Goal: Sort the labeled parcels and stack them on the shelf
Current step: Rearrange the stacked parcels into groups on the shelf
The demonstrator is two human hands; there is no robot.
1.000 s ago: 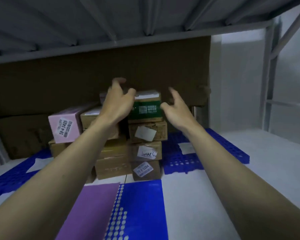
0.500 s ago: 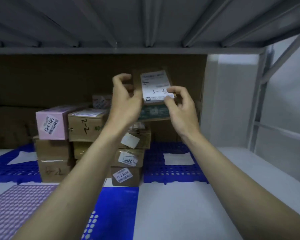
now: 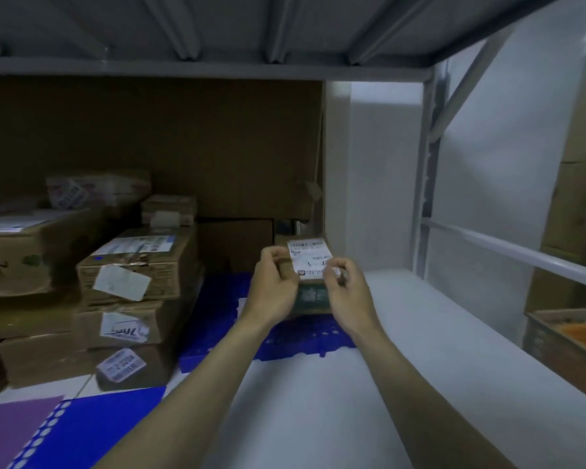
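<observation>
1. Two hands hold one parcel between them: your left hand [image 3: 275,289] has its fingers curled round the left edge, and your right hand [image 3: 347,292] pinches the right edge, thumb and fingertips on the white label.
2. You carry the small labeled parcel [image 3: 310,265] upright, label face toward you, its long axis standing roughly vertical. Its lower end shows a green printed panel between your wrists.
3. The parcel sits directly ahead of both hands, equally near to each, so neither arm has to reach across.
4. Below it lies the blue pallet mat [image 3: 224,340] on the white shelf [image 3: 437,333]. Whether the parcel's bottom edge already touches the mat, you cannot tell; your hands cover that line.
5. To your left, well apart from the parcel, stands the stack of brown boxes [image 3: 136,299], labels facing out.
6. Judged from this, the coming move turns on down versus sideways: the mat is straight beneath, the stack lies off your left hand.
</observation>
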